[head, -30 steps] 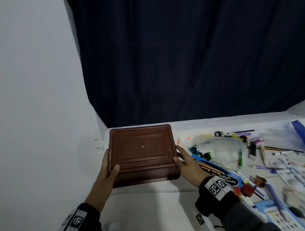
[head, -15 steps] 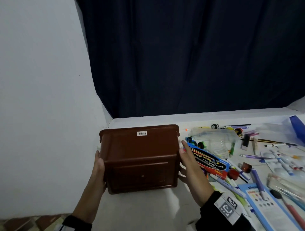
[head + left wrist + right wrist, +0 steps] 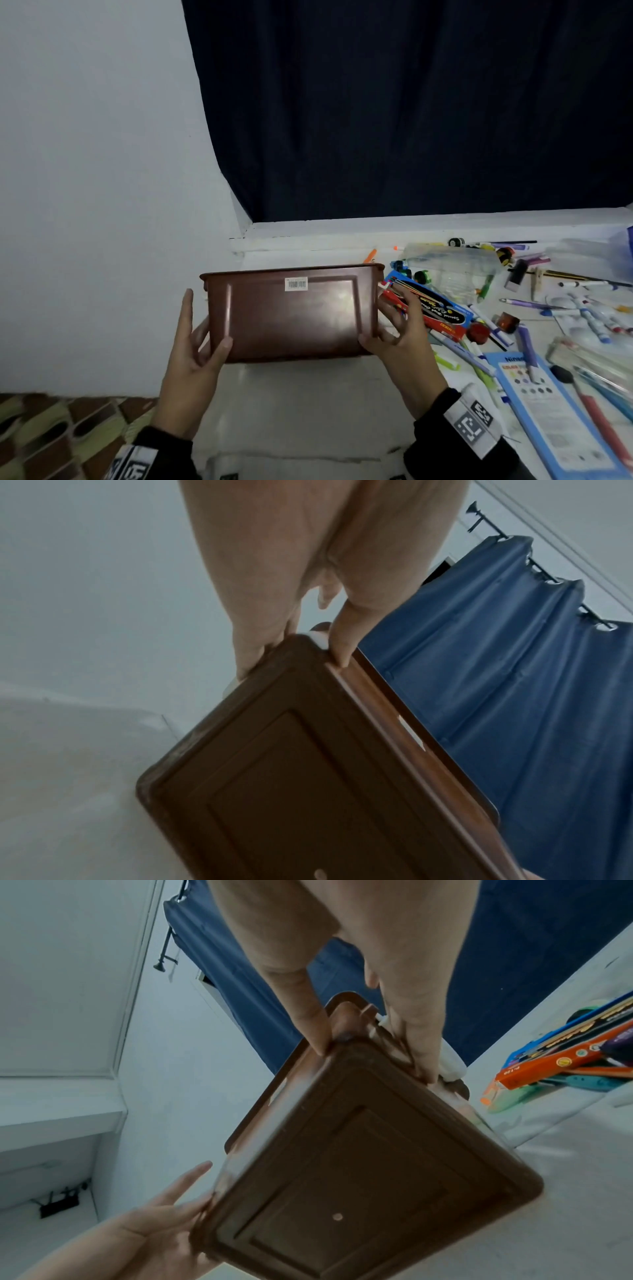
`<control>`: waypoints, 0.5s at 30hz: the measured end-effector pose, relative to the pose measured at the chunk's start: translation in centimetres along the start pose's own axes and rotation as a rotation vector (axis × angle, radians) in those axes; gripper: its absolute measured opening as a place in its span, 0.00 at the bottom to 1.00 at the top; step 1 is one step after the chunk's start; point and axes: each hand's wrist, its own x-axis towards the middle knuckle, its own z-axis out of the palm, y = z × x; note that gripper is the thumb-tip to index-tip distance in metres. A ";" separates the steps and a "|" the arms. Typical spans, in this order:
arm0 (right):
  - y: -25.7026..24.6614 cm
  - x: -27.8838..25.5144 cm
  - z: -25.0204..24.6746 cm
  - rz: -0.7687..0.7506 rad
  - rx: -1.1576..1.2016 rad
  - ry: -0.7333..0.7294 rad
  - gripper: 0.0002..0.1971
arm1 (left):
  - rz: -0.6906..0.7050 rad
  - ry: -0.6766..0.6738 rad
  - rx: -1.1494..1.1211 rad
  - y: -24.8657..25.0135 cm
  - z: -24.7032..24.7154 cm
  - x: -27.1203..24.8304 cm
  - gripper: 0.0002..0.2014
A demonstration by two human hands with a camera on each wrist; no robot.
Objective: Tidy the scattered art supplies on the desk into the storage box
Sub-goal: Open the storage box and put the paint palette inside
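A brown plastic storage box (image 3: 291, 313) is held off the desk between both hands, its long side with a barcode sticker (image 3: 296, 284) towards me and its rim up. My left hand (image 3: 198, 346) grips its left end, thumb on the front face. My right hand (image 3: 394, 329) grips its right end. In the left wrist view the fingers (image 3: 339, 642) curl over a corner of the box (image 3: 308, 791). In the right wrist view the right hand pinches a corner of the box (image 3: 377, 1150), whose underside shows. Scattered art supplies (image 3: 513, 308) cover the desk at the right.
A blue and red crayon pack (image 3: 435, 310) lies just right of the box. A clear plastic case (image 3: 452, 263), several markers, pens and a blue booklet (image 3: 548, 411) lie further right. A white wall (image 3: 96, 171) stands at the left, a dark curtain (image 3: 411, 102) behind the desk.
The box lay upside down on the desk; both hands lifted it and have been turning it, so its side wall now faces me and its rim points up.
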 end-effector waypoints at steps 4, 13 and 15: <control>-1.2 -2.9 -0.2 0.057 0.114 0.024 0.34 | -0.029 0.004 -0.084 0.1 -1.2 -2.2 0.41; 0.8 -8.0 -1.0 0.310 0.043 0.116 0.14 | -0.300 0.136 -0.164 -2.5 -3.0 -5.6 0.16; 1.5 -8.9 -0.8 0.300 0.019 0.136 0.17 | -0.252 0.090 -0.161 -3.1 -3.5 -7.4 0.21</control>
